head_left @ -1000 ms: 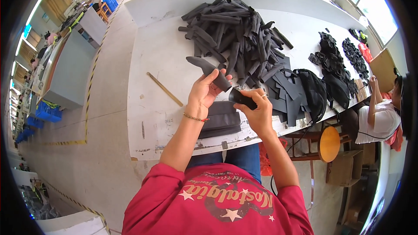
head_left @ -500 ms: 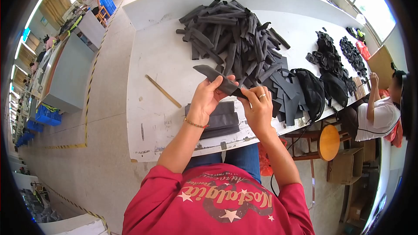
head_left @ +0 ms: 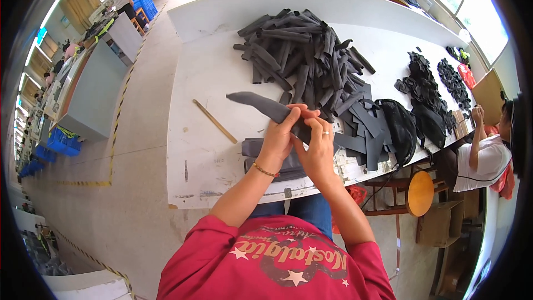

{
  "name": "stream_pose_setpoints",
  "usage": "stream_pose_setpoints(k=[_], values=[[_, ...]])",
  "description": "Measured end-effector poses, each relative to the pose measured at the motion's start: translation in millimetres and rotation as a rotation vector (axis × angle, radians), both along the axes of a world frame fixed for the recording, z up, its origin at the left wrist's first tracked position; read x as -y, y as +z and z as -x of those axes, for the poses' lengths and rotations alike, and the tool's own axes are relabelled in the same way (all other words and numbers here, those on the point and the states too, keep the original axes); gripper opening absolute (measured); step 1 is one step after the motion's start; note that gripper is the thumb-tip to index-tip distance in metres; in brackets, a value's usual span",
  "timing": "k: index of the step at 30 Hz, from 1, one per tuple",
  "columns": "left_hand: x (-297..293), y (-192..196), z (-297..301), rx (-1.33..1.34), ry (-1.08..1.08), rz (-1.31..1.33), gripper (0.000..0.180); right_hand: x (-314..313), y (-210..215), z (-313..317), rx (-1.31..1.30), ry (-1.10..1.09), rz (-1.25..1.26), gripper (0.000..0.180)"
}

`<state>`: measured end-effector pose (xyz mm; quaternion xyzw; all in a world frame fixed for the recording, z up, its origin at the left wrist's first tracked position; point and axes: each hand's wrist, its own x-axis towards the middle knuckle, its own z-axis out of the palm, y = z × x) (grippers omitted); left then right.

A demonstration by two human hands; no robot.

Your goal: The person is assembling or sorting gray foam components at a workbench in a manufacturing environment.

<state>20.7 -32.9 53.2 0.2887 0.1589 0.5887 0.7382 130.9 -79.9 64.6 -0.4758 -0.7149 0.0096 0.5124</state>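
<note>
A long dark grey fabric sleeve [head_left: 256,104] is held up over the near part of the white table, its pointed end reaching out to the left. My left hand [head_left: 282,136] grips its middle, thumb on top. Close against it, my right hand [head_left: 315,153], with a ring on one finger, is closed at the sleeve's near end; its fingers partly hide what they pinch. Under my hands lies a stack of flat dark fabric pieces [head_left: 254,147]. Beyond them rises a heap of rolled dark grey sleeves [head_left: 294,44].
Flat dark grey panels [head_left: 369,128] and a black bag [head_left: 397,133] lie to the right. A wooden stick [head_left: 215,121] rests on the left tabletop. Piles of small black pieces [head_left: 425,80] lie farther right, near a seated person [head_left: 483,155]. A wooden stool [head_left: 419,193] stands by the edge.
My right hand has moved in against my left, and more of the sleeve's pointed end sticks out to the left. A distant person who was seated now stands.
</note>
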Motion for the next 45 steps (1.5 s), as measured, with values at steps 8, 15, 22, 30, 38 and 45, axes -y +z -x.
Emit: stream_pose_setpoints(k=[8,15,22,30,38,45], values=[[7.0,-4.0,-0.9,0.013,0.111,-0.016,0.022,-0.4,-12.1,-12.9,0.085,0.117,0.093,0.034],[9.6,6.1,14.1,0.016,0.141,0.123,0.028,1.5,-5.1,-0.7,0.142,0.079,0.069,0.031],[13.4,-5.2,12.4,0.042,0.097,0.088,0.030,-5.6,0.8,15.4,0.102,0.073,0.043,0.029],[24.9,-6.5,0.7,0.097,0.114,0.125,0.031,4.3,-15.3,-9.3,0.054,0.171,0.055,0.017],[20.7,-4.6,13.3,0.098,0.102,0.201,0.030,4.3,-11.1,-19.8,0.066,0.205,0.164,0.016],[16.2,27.3,16.7,0.074,0.225,-0.021,0.029,0.6,7.7,-31.9,0.088,0.287,0.001,0.017]])
